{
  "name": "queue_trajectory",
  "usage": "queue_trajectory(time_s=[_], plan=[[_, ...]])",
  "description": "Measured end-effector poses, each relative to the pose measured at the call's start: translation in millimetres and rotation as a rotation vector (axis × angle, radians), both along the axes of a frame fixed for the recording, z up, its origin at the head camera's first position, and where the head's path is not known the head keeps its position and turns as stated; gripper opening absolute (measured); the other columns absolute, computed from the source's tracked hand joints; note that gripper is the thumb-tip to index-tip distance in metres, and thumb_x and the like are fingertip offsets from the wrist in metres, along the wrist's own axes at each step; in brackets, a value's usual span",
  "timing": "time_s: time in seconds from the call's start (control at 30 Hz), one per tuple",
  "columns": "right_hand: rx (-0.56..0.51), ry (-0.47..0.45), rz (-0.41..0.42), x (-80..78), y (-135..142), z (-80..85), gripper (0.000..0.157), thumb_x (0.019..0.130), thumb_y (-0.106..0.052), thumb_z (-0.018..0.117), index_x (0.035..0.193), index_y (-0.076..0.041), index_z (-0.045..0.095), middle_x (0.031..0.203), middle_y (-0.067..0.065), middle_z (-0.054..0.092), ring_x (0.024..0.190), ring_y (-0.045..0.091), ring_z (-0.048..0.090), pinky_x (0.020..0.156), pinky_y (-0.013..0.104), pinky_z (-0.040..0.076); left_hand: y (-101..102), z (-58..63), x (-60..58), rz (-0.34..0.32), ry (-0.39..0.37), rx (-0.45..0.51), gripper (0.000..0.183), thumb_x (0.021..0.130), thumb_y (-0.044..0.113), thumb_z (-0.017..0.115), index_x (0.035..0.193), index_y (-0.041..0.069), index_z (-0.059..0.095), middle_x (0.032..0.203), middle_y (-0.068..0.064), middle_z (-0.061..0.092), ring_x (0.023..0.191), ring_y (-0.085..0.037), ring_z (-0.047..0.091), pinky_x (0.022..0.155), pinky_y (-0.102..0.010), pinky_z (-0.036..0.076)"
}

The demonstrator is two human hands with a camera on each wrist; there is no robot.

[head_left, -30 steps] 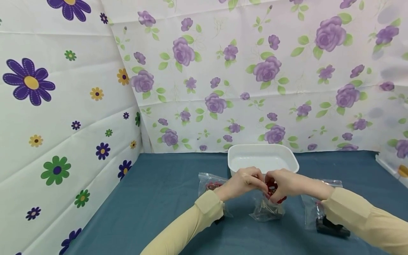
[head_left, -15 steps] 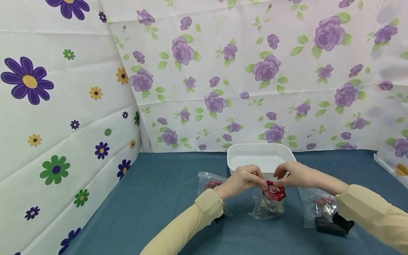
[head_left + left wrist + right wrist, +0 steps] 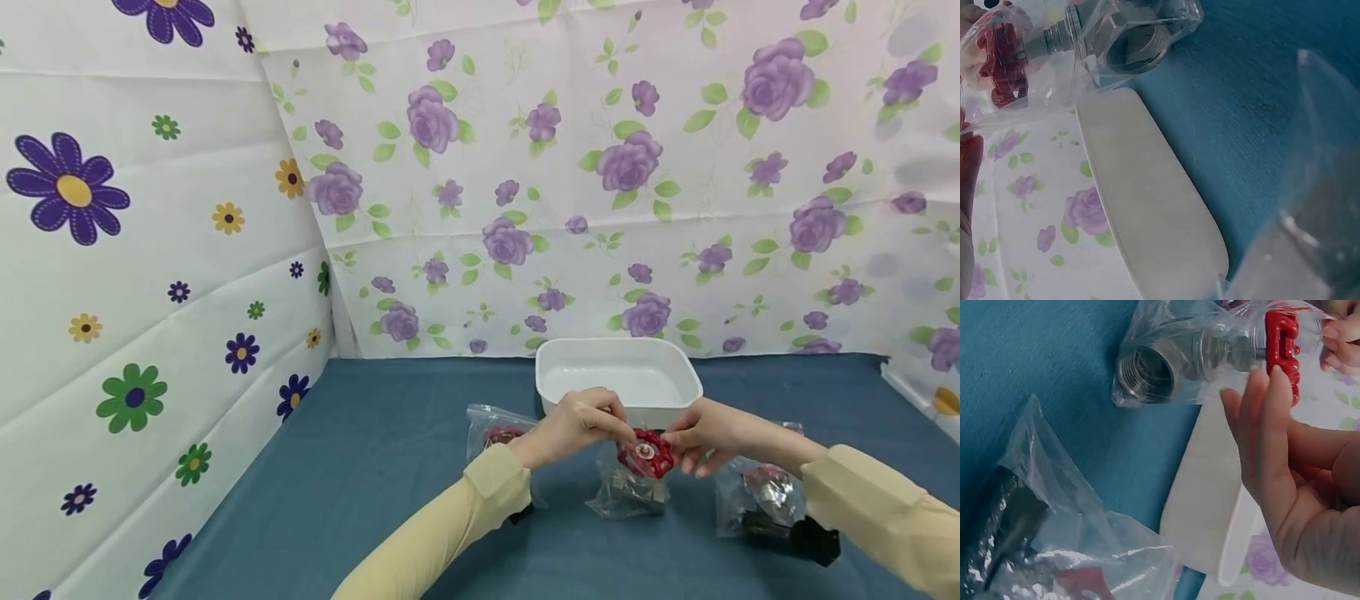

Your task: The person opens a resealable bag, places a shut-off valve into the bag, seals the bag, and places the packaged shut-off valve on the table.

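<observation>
A valve with a red handwheel (image 3: 647,452) and a metal body (image 3: 1135,44) stands in a clear plastic bag (image 3: 622,500) in the middle of the table. My left hand (image 3: 583,421) pinches the top of this bag beside the handwheel; its fingertips also show in the right wrist view. On the other side, my right hand (image 3: 716,433) is at the handwheel's right edge. The right wrist view shows the fingers (image 3: 1269,425) of that hand extended near the wheel, with no grip visible. The threaded opening of the valve faces the camera there.
A white plastic tub (image 3: 618,379) stands just behind the valve. Another bag (image 3: 495,425) with a red part lies at the left, partly behind the left forearm. At the right lies a third bag (image 3: 765,500) with a shiny metal piece and a black part (image 3: 813,540).
My right hand has come off the top of the handwheel and moved right to its edge, leaving the red wheel in sight. My left hand stays at the bag.
</observation>
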State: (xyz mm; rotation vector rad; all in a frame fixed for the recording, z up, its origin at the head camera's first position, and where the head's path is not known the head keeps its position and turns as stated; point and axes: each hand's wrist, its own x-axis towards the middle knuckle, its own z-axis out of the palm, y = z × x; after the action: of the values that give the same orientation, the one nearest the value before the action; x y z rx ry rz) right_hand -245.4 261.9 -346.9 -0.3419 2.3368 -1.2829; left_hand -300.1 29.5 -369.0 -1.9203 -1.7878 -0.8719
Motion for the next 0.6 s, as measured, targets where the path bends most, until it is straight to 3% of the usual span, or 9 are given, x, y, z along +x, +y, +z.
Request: queue_trajectory(time_s=[0.17,0.37,0.47,0.6], plan=[[0.006,-0.018,-0.034,-4.7,0.8,-3.3,0.023,0.095,-0.014,0.050,0.091,0.002,0.067,0.063,0.010,0.060,0.052,0.013,0.057,0.050,0.029,0.050,1.7,1.5,0.4,0.004,0.024,0.000,0.011,0.080,0.002,0.067,0.087,0.006,0.073,0.084,-0.001,0.055,0.078,-0.005,0.048,0.071,-0.010,0.038],[0.012,-0.027,-0.044,-6.6,-0.1,-5.8,0.018,0.092,-0.006,0.051,0.097,0.004,0.066,0.064,0.011,0.060,0.052,0.012,0.055,0.051,0.027,0.050,2.8,0.7,1.1,0.011,0.032,-0.003,0.011,0.081,0.002,0.066,0.088,0.007,0.073,0.084,-0.001,0.055,0.078,-0.005,0.049,0.071,-0.011,0.038],[0.067,0.047,-0.013,-6.0,-1.1,-1.1,0.016,0.090,-0.004,0.053,0.090,0.002,0.067,0.062,0.010,0.060,0.052,0.014,0.056,0.050,0.029,0.050,2.9,0.4,1.5,0.012,0.026,0.002,0.011,0.082,0.002,0.065,0.088,0.007,0.073,0.085,-0.001,0.055,0.079,-0.005,0.048,0.071,-0.010,0.038],[0.216,0.211,0.029,-6.4,-0.1,13.2,0.016,0.089,-0.005,0.057,0.076,-0.002,0.066,0.059,0.005,0.057,0.052,0.016,0.057,0.047,0.031,0.050,2.0,2.0,1.9,0.018,0.010,0.027,0.012,0.082,0.000,0.065,0.087,0.007,0.073,0.085,-0.002,0.056,0.080,-0.006,0.048,0.072,-0.011,0.039]])
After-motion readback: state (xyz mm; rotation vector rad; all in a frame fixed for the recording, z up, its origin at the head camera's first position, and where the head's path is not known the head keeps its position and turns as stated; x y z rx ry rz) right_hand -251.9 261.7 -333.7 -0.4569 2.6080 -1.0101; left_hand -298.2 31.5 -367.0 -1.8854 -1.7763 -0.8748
